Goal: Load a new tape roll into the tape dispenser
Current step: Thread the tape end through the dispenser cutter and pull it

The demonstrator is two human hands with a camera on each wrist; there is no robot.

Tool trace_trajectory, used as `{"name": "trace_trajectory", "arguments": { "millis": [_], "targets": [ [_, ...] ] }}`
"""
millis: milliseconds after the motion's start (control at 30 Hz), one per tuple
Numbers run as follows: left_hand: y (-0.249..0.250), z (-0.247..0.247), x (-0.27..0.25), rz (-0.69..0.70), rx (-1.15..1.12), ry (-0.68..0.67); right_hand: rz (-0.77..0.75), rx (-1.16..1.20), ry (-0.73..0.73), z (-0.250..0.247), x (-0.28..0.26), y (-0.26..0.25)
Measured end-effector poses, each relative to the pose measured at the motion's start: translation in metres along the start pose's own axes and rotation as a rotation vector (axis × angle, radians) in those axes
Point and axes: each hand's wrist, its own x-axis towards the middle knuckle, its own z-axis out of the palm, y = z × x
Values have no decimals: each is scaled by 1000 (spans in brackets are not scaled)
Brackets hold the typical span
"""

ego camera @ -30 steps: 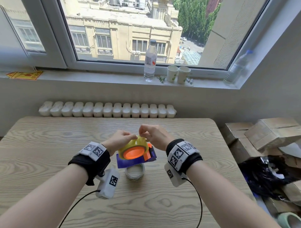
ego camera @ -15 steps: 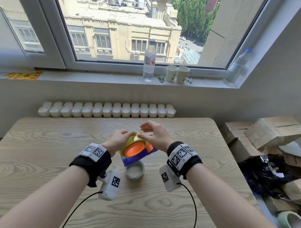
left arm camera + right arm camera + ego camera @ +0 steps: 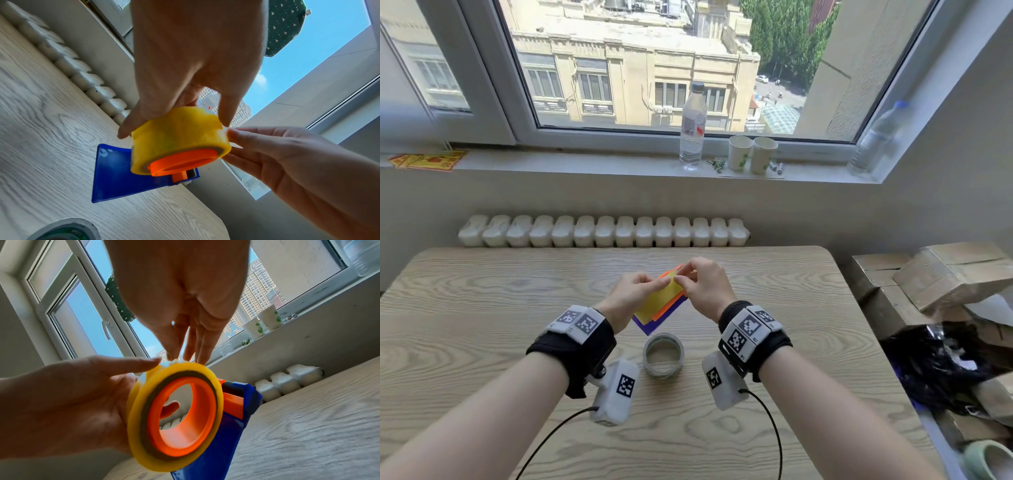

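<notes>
Both hands hold the blue tape dispenser (image 3: 654,325) above the table's middle. A yellow tape roll (image 3: 179,134) sits on its orange hub (image 3: 205,418). My left hand (image 3: 650,284) grips the roll from the left, thumb on one side and fingers on the other; one finger shows through the hub in the right wrist view. My right hand (image 3: 683,279) comes from the right and pinches the roll's upper rim, where a small loose bit of tape (image 3: 169,364) shows. The dispenser's blade end is hidden.
A second, clear tape roll (image 3: 663,354) lies flat on the wooden table (image 3: 482,342) just below the hands. A radiator (image 3: 602,231) runs behind the table. Cardboard boxes (image 3: 945,277) and a black bag (image 3: 935,366) stand at the right; bottles and cups are on the windowsill.
The dispenser and roll have tilted from face-up to nearly edge-on and moved a little farther from me. My right fingers have come down onto the roll's rim.
</notes>
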Motion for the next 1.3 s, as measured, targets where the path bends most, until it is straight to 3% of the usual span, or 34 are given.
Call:
{"name": "trace_trajectory", "arguments": {
  "millis": [167,333,533,933,1033,1167,1300],
  "targets": [
    [4,-6,-4,4,-11,-192,6,2,-61,-6,0,1],
    [3,-15,-1,-8,44,-294,55,91,-93,-12,1,6],
    [-2,-5,-1,-47,1,-248,-20,86,-146,-13,-3,2],
    [-2,-7,-1,-33,-59,-285,91,280,-152,-22,-6,2],
    [0,-7,-1,-22,-47,-279,43,184,-208,-27,-9,6],
    [3,-11,0,-17,-33,-328,-91,-152,-331,-25,-12,7],
    [5,-12,-1,-30,-25,-354,-147,-206,-302,-23,-8,7]
  ]
}}
